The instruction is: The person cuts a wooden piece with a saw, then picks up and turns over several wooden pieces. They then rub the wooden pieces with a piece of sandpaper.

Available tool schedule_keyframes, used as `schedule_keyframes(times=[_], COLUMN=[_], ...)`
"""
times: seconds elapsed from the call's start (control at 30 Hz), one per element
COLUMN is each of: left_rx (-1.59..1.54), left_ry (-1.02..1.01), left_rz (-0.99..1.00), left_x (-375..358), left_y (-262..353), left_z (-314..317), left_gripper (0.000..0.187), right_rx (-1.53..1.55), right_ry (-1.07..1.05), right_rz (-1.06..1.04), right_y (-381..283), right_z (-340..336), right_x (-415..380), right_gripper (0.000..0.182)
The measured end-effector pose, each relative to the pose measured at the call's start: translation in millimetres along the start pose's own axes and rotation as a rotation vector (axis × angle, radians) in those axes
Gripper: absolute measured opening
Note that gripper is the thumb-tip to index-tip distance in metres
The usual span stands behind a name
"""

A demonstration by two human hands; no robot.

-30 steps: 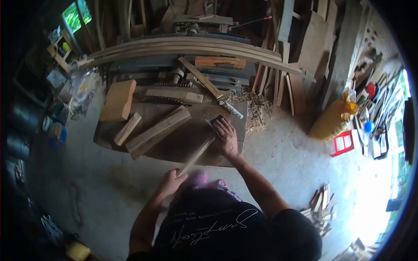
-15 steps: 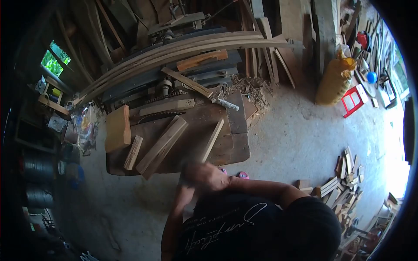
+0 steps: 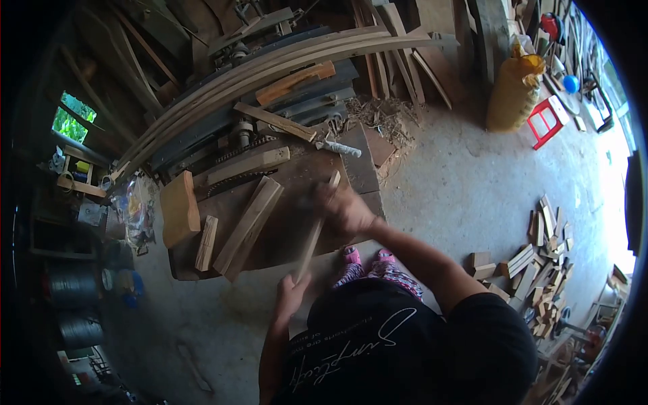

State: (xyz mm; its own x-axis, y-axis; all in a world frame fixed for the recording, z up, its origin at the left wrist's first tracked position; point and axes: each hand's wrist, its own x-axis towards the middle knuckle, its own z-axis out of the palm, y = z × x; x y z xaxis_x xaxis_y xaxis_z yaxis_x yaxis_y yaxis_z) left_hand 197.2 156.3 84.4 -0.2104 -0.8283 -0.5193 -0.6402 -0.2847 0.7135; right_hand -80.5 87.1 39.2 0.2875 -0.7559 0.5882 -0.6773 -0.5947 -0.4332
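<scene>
My left hand [image 3: 292, 295] is closed around the near end of a narrow wooden strip [image 3: 310, 248], which slants up and away from me over the workbench [image 3: 270, 260]. At the strip's far part is my right hand [image 3: 349, 210], blurred by motion, its fingers curled. Something dark and smeared [image 3: 312, 200] shows by those fingers against the strip; its kind cannot be made out. Left of the strip, a long split board [image 3: 248, 226], a short wood block [image 3: 206, 244] and a wide light-brown slab [image 3: 179, 210] rest on the bench.
Long planks [image 3: 283, 59] lie across machinery behind the bench, near a wood offcut [image 3: 295, 81] and shavings [image 3: 385, 125]. On the right are a yellow sack [image 3: 511, 94], a red stool [image 3: 548, 121] and piled wood pieces [image 3: 540, 263]. Metal drums [image 3: 71, 283] stand at left.
My right hand has moved away from my left hand, up along the strip to its far part, with the dark thing. The camera view has shifted, and my feet now show.
</scene>
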Motion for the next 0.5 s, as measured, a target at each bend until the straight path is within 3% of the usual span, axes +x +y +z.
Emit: schedule_keyframes(times=[0.13,0.17,0.2,0.27,0.3,0.4,0.43,0.5], left_rx=[0.070,0.136,0.137,0.016,0.098,0.124,0.123,0.156], left_ry=[0.066,0.092,0.091,0.098,0.047,0.133,0.160,0.161], left_rz=[0.045,0.076,0.073,0.369,0.104,0.150,0.159,0.160], left_x=[-2,-1,3,12,8,2,0,3], left_y=[23,23,9,-29,-16,-3,5,9], left_z=[-9,-9,-5,3,2,2,0,-2], left_gripper=[0.037,0.036,0.036,0.026,0.025,0.041,0.042,0.042], right_rx=[-0.042,-0.022,0.405,0.252,0.204,-0.071,-0.077,-0.017], right_ry=[0.030,-0.065,-0.024,-0.059,-0.062,0.039,0.043,-0.005], right_rz=[0.208,0.112,0.019,-0.327,-0.248,0.082,0.075,0.306], right_y=[-10,-54,-79,-84,-58,15,10,-19], right_z=[17,14,42,43,40,-4,-3,14], right_x=[4,3,-5,-6,-5,16,17,12], right_gripper=[0.045,0.044,0.042,0.048,0.049,0.052,0.052,0.049])
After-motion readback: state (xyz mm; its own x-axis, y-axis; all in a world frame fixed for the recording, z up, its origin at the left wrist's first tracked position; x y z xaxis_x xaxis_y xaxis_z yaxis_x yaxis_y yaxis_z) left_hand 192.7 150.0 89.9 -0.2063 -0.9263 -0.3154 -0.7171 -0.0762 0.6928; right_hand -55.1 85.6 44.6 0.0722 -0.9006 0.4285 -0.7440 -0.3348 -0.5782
